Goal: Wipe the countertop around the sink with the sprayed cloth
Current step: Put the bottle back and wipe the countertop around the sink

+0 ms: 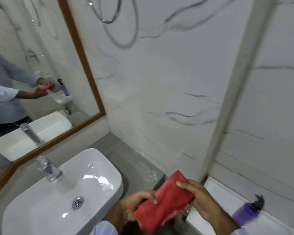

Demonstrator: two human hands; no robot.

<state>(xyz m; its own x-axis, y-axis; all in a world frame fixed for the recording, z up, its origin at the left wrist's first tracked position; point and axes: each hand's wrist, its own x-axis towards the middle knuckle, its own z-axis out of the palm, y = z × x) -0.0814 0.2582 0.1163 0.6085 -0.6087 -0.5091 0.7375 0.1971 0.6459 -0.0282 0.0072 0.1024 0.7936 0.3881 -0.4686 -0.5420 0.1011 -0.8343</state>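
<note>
A folded red cloth (165,203) is held between both hands in front of me, above the right front edge of the grey countertop (119,153). My left hand (134,203) grips its lower left end, and my right hand (200,199) holds its upper right side with fingers over the top. The white basin (98,168) sits on the countertop to the left of the cloth, with a chrome tap (47,168) behind it. Small wet or white specks (148,172) lie on the counter near the right wall.
A purple pump bottle (246,212) stands on a white ledge (215,192) at the lower right. A wood-framed mirror (85,65) hangs behind the basin. Marble-patterned walls close in the counter at the back and right.
</note>
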